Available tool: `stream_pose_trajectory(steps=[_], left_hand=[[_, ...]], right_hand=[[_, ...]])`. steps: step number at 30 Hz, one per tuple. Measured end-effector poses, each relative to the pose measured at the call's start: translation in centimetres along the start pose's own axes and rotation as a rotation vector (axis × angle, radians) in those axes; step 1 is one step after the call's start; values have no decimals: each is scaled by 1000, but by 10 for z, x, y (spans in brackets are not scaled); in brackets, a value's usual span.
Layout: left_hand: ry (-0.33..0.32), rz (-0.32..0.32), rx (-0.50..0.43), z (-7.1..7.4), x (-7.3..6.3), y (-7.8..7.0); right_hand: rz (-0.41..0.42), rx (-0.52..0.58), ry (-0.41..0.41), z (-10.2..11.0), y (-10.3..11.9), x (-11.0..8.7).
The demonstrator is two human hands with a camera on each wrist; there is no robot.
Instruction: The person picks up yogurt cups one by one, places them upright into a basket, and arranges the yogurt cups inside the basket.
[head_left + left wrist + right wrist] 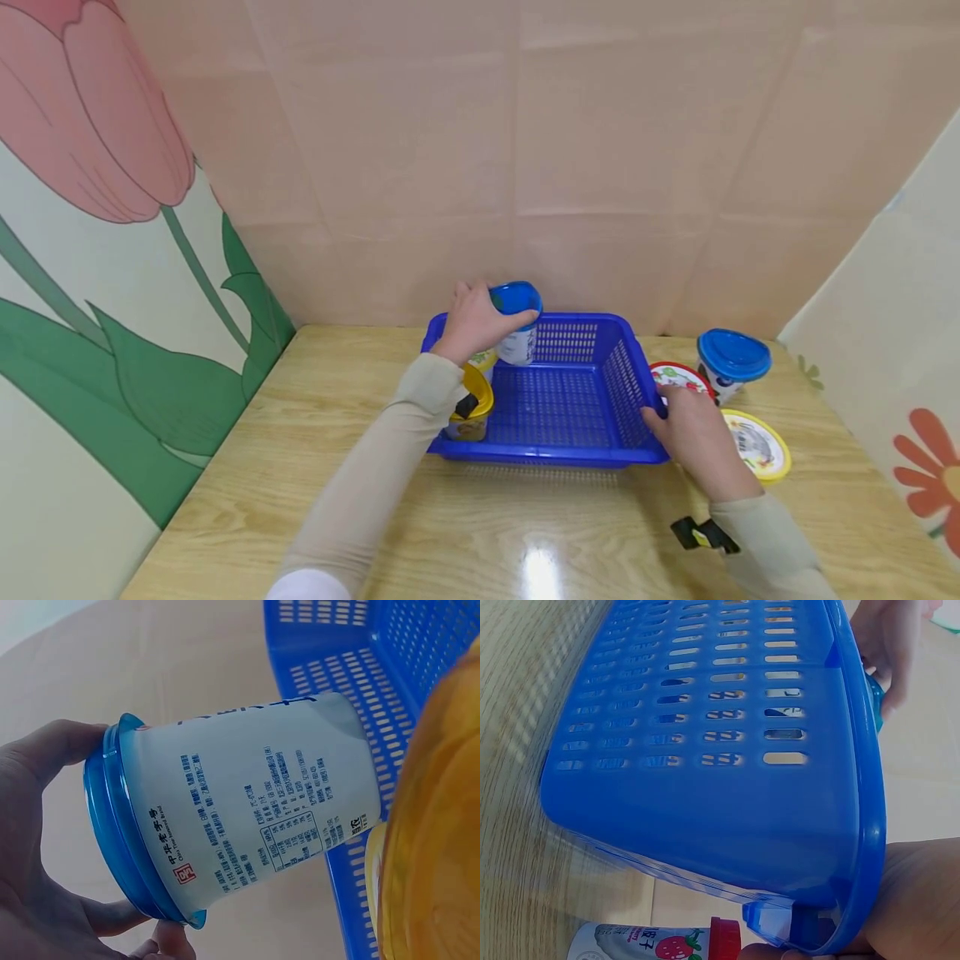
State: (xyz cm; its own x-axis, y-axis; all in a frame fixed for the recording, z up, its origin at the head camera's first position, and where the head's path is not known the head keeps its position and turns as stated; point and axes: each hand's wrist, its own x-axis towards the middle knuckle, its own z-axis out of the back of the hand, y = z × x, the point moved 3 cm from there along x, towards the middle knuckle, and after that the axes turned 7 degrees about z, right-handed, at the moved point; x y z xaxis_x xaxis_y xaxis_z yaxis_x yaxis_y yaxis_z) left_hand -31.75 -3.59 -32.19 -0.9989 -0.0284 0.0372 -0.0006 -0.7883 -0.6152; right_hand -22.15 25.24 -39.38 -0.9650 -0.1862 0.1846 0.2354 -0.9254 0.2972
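Left forearm runs in from lower left over the basket's left side; left hand [480, 321] is palm-down, thumb and fingers pinching the lidded rim of a blue-topped white cup [517, 346]. Cup is about upright, at the far-left part of the blue basket [558, 455], below the hand; can't tell if its base touches the basket floor. Right forearm comes from lower right, right hand [697, 433] curled round the basket's right rim. Yellow-lidded tub [469, 428] sits in the basket under the left wrist. Outside, by the right hand: red-rimmed tub [678, 377], yellow-rimmed tub [757, 446], second blue-lidded cup [733, 354] farther back.
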Motion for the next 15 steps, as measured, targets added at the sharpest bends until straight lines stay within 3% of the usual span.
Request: stream_pose_trajectory(steps=[15], left_hand=[[33, -10, -28, -12, 3, -6]], right_hand=[[1, -6, -5, 0, 0, 0]])
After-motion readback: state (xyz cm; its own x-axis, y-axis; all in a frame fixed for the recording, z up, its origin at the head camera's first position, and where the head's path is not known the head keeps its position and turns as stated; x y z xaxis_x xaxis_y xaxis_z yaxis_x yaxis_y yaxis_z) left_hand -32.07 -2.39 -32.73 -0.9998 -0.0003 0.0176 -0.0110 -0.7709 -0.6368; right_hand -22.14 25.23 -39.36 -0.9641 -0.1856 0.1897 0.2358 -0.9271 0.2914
